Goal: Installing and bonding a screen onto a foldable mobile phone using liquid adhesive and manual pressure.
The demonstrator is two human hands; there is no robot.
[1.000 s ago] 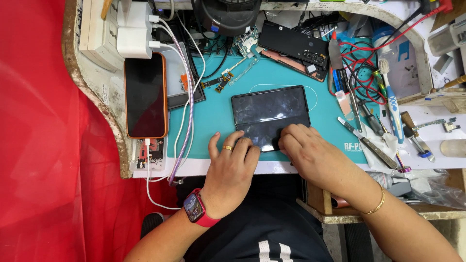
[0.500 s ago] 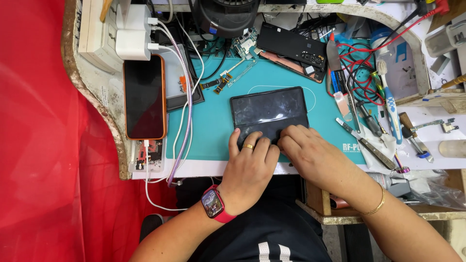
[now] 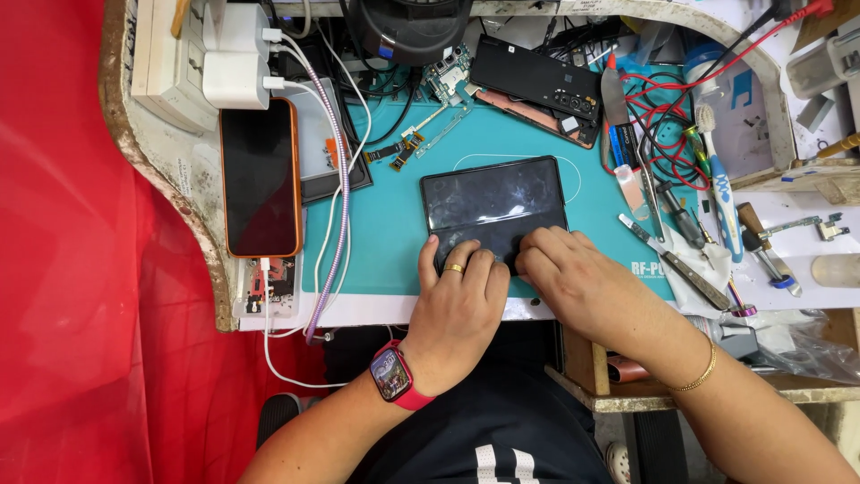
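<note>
Dark tablet (image 3: 494,204) lies flat on teal mat (image 3: 385,242), middle of surface (image 3: 806,269). Left hand (image 3: 457,300) with gold ring, fingers curled, fingertips pressing on near edge of tablet. Right hand (image 3: 578,278) just beside, fingers bent, tips also on near edge. Hands almost touching. Orange phone (image 3: 260,177) left of mat, screen dark. Opened phone (image 3: 536,87) behind tablet. Toothbrush (image 3: 719,184) among tools at right.

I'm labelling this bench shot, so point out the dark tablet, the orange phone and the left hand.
dark tablet (image 3: 493,202): head view, middle of its glass face.
orange phone (image 3: 260,175): head view, centre of its black screen.
left hand (image 3: 457,300): head view, back of the hand.
</note>
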